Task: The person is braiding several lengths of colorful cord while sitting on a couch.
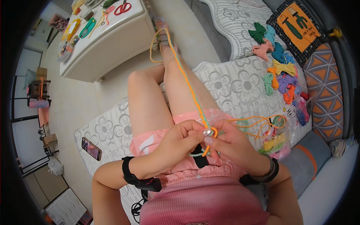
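Note:
A braided cord (188, 80) of orange and mint-green strands runs taut from beside my foot, up along my leg, to my hands. My left hand (180, 139) pinches the braid's near end between thumb and fingers. Close against it, my right hand (236, 143) grips the orange strand (215, 132), which bends in a small loop at the fingertips. A short length of mint-green strand (195, 154) shows below the hands. Loose orange cord (258, 118) trails out past my right hand onto the sofa cover. My fingers partly hide the crossing of the strands.
Several bundles of coloured cord (284, 69) lie on the flowered sofa cover (222, 81) at right, near a plastic bag of yarn (277, 144). A phone (91, 148) rests at left. Red-handled scissors (122, 9) and a green oval item (87, 28) are on the white table (112, 36).

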Demonstrator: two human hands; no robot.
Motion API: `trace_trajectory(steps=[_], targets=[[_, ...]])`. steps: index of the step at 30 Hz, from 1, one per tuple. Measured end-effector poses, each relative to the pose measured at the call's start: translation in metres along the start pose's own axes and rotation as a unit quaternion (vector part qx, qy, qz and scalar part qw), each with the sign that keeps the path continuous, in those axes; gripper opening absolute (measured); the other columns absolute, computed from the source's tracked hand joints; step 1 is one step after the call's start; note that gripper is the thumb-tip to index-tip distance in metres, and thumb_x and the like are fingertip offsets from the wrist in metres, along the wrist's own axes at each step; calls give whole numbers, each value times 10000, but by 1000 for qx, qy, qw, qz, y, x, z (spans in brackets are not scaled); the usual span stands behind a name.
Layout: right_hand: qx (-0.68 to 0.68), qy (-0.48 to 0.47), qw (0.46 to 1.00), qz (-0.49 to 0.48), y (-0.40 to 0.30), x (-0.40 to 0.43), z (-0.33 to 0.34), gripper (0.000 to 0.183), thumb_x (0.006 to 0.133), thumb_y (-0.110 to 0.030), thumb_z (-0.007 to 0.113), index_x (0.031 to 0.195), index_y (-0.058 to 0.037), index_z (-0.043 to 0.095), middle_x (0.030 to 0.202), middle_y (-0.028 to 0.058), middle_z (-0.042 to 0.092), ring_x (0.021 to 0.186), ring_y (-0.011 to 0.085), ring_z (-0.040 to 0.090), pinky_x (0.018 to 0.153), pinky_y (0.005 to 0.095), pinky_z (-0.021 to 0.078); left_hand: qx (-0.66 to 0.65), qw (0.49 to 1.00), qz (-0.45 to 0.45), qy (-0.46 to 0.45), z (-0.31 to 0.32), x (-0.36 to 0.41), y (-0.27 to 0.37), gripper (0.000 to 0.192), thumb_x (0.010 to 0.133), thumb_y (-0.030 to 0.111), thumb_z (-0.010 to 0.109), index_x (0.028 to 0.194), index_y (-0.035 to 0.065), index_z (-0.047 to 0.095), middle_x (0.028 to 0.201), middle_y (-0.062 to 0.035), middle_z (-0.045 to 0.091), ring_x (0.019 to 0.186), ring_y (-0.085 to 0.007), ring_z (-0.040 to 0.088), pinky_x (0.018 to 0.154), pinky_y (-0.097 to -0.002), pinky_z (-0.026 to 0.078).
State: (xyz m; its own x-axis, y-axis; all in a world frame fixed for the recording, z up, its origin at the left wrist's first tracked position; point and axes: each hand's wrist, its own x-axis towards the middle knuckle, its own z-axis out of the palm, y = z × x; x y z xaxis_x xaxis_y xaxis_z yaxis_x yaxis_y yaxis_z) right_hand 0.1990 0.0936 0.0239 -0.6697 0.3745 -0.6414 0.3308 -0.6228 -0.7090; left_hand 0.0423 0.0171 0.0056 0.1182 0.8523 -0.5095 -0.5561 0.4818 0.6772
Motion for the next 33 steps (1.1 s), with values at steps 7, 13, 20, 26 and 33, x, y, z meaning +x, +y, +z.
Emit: trace_trajectory(steps=[7, 13, 20, 26, 33], targets=[[19, -2, 999, -32, 8, 0, 1, 132, 875, -97, 542, 937, -29, 448, 550, 25, 541, 449, 44, 459, 404, 179, 323, -53, 997, -42, -39, -4, -2, 2, 89, 885, 172, 557, 864, 86, 549, 627, 69, 453, 510, -18, 286, 458, -187, 215], [-214, 63, 957, -184, 16, 2, -2, 142, 842, -77, 578, 867, -29, 447, 534, 12, 535, 434, 39, 456, 395, 199, 333, 46, 997, 55, -9, -4, -4, -2, 131, 848, 64, 585, 934, -17, 527, 885, -38, 611, 799, -56, 566, 676, -186, 463], [-96, 6, 991, -93, 14, -4, -5, 171, 836, -88, 595, 876, -33, 439, 547, 20, 551, 460, 42, 484, 415, 201, 365, 142, 986, 83, -25, -19, -8, -2, 172, 846, 64, 579, 984, -28, 534, 883, -33, 612, 799, -46, 562, 679, -183, 459], [-208, 7, 977, -49, 9, -16, -39, 137, 852, -66, 558, 897, -39, 431, 683, 44, 600, 584, 71, 566, 494, 195, 420, 157, 988, 10, 2, -13, -20, 16, 148, 837, 23, 575, 975, -6, 534, 874, -5, 594, 809, -39, 526, 719, -181, 426], [-64, 151, 961, -221, 12, 0, -55, 218, 805, -17, 565, 990, -65, 461, 773, 16, 563, 662, 43, 579, 528, 190, 421, 46, 992, 116, 24, -10, -18, 9, 144, 880, 60, 535, 1009, -4, 530, 892, -23, 611, 803, -25, 527, 691, -161, 413]])
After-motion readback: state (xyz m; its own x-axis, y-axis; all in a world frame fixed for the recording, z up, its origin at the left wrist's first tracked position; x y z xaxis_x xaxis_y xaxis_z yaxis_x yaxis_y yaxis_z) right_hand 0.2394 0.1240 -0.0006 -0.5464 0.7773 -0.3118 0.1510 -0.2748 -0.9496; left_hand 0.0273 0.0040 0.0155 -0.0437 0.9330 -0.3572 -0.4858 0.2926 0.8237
